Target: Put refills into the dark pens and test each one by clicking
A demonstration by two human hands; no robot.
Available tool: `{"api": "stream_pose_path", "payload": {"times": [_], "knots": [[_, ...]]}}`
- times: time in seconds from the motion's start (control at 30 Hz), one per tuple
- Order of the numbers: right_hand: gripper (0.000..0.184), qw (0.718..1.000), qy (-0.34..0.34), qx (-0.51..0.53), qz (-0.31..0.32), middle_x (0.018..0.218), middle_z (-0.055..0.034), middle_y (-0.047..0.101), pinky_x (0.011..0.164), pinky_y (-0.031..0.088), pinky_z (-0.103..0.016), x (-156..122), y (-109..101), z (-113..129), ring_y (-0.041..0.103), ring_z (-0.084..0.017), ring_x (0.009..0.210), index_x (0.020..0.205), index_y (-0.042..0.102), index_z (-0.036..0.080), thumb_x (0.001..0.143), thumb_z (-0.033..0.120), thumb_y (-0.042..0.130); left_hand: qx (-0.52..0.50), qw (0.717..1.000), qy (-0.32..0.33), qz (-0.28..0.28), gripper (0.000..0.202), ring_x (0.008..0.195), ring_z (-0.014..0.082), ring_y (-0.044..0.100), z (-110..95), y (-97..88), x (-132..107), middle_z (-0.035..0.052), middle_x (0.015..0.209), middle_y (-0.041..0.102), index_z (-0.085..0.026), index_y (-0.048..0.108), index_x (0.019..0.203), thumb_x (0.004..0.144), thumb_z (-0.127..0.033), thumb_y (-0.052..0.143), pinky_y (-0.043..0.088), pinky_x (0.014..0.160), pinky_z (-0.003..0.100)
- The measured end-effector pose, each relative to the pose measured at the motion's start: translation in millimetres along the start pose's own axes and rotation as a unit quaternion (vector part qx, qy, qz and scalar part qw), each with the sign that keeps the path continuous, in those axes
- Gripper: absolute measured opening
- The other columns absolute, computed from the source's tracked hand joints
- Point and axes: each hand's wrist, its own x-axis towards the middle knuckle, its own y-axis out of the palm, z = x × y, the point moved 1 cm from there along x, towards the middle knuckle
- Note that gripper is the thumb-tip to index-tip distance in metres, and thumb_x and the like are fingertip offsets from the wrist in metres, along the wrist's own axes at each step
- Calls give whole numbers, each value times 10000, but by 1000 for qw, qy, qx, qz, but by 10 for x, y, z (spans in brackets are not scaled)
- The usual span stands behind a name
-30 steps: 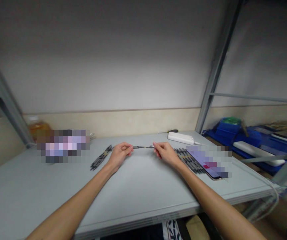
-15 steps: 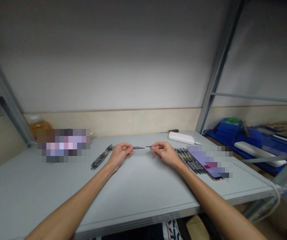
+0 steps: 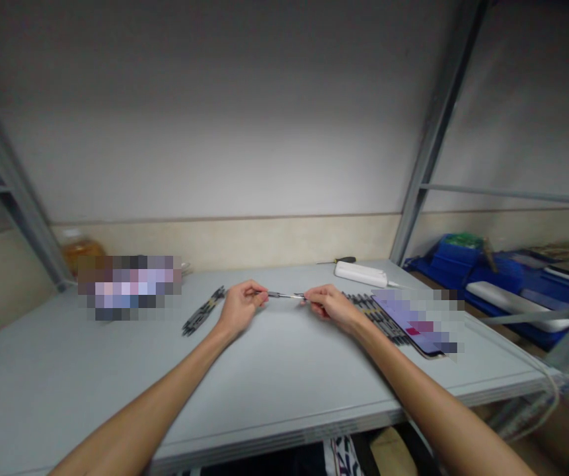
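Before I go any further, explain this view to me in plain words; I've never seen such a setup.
There is no machine here: these are a person's own bare hands. The view comes from a camera worn on the head, looking forward and down.

The left hand pinches a slim pen-like rod. Its thin, pale part reaches toward the fingertips of the right hand, which are closed at the other end; the exact join is too small to make out.

On the grey table lie dark rods in a left group and a right group. Beside the right group is a phone-like device. Farther back are a white power strip and a screwdriver.
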Motion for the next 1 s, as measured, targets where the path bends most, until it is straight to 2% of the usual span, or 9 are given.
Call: {"api": "stream_pose_path", "payload": {"times": [0.23, 0.43, 0.53, 0.67, 0.77, 1.0], "knots": [[191, 998, 26, 64, 15, 364, 84, 335, 361, 91, -210, -2, -7, 2, 193, -40, 331, 658, 599, 116, 672, 300, 548, 42, 999, 17, -21, 123, 576, 143, 567, -148, 27, -54, 23, 585, 617, -147, 631, 681, 636, -262, 635, 413, 546, 232], [205, 993, 52, 106, 29, 355, 87, 308, 352, 83, -206, 4, -48, -30, 168, -37, 326, 651, 607, 101, 683, 289, 532, 27, 999, -1, -24, 127, 548, 140, 552, -207, 81, -81, 14, 548, 595, -147, 622, 637, 607, -267, 650, 402, 538, 234], [206, 990, 58, 125, 8, 358, 82, 324, 343, 93, -200, 22, -54, -39, 191, -39, 325, 658, 604, 103, 689, 297, 540, 25, 1000, 3, -15, 140, 562, 139, 553, -191, 98, -86, 11, 561, 592, -147, 612, 654, 623, -280, 641, 403, 556, 234], [227, 988, 9, 140, -68, 404, 61, 404, 345, 184, -188, 47, -52, -14, 311, -49, 354, 668, 590, 123, 686, 350, 595, 25, 999, 32, 24, 170, 615, 135, 554, -110, 130, -89, 19, 628, 604, -150, 594, 703, 672, -314, 620, 409, 598, 233], [252, 987, -28, 121, -100, 463, 41, 476, 361, 254, -190, 54, -40, 11, 374, -53, 383, 627, 560, 141, 666, 376, 642, 21, 997, 25, 69, 210, 616, 127, 536, -59, 164, -97, 17, 643, 600, -149, 592, 721, 681, -354, 620, 399, 606, 228], [280, 990, -55, 101, -78, 541, 20, 551, 390, 316, -190, 24, 25, 54, 420, -53, 413, 634, 567, 142, 647, 400, 675, 55, 982, -18, 181, 331, 453, 85, 357, -73, 217, -137, -46, 475, 439, -135, 622, 699, 759, -440, 507, 243, 460, 208]]}}
